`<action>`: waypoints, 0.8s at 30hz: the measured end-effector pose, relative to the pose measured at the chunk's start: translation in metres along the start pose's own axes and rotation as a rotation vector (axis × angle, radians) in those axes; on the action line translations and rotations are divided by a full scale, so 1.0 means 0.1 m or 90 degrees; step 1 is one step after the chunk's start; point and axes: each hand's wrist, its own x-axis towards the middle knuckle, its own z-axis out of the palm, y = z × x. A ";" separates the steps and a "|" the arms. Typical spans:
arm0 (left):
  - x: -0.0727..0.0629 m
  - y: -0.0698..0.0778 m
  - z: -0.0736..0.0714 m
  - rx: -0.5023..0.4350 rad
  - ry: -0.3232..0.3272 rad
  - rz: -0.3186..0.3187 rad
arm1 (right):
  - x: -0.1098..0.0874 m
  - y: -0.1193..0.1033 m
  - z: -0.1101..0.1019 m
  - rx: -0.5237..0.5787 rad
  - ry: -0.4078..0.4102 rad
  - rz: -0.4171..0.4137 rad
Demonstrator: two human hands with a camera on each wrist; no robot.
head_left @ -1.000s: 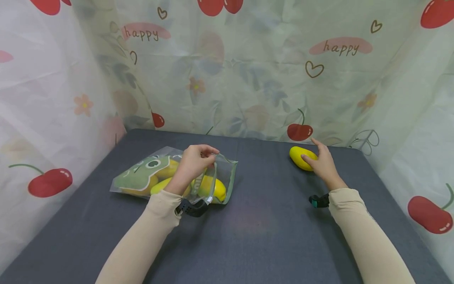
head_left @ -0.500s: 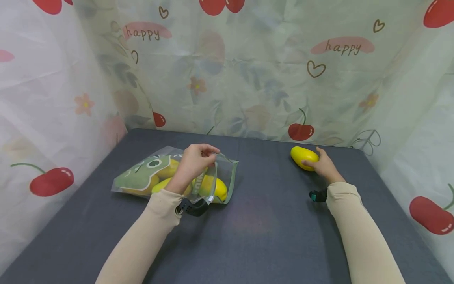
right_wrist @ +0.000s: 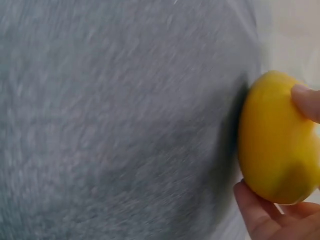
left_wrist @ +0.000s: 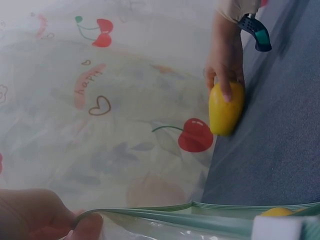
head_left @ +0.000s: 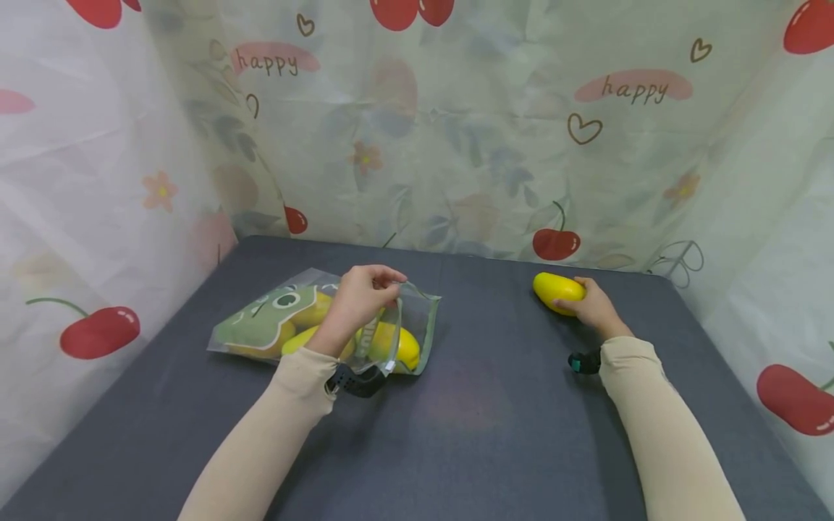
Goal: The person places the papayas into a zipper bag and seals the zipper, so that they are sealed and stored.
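Observation:
My left hand [head_left: 365, 297] pinches the upper edge of a clear zip bag [head_left: 430, 325] with a green cartoon print, holding its mouth apart. In the left wrist view the thumb and fingers grip the bag's green rim [left_wrist: 150, 211]. Several yellow mangoes [head_left: 400, 347] lie inside the bag, partly hidden by the print and my wrist. On the right, my right hand [head_left: 598, 307] grips another yellow mango [head_left: 555, 291] at its right end. The right wrist view shows thumb and fingers on opposite sides of this mango [right_wrist: 275, 140], close to the table.
A dark grey cloth-covered table [head_left: 482, 449] lies under everything. Printed curtains [head_left: 456, 145] with cherries and hearts enclose the back and both sides. A white slider [left_wrist: 277, 227] sits on the bag's zip, near the left wrist camera.
My right hand has moved down onto the mango, its fingers closing from spread to a grip around it. The left hand keeps its hold on the bag.

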 end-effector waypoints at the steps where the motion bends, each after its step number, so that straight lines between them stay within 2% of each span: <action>1: 0.00 0.00 0.00 0.000 -0.001 -0.001 | -0.01 -0.02 0.00 -0.006 -0.004 -0.001; 6: 0.00 0.01 0.01 0.002 -0.001 -0.004 | -0.03 -0.12 0.01 -0.016 -0.010 -0.011; 11: -0.01 0.01 0.02 0.006 0.000 0.000 | -0.06 -0.25 0.01 -0.022 0.007 -0.036; 24: -0.01 0.02 0.02 0.004 0.002 -0.005 | -0.33 -0.76 0.01 0.002 0.022 -0.087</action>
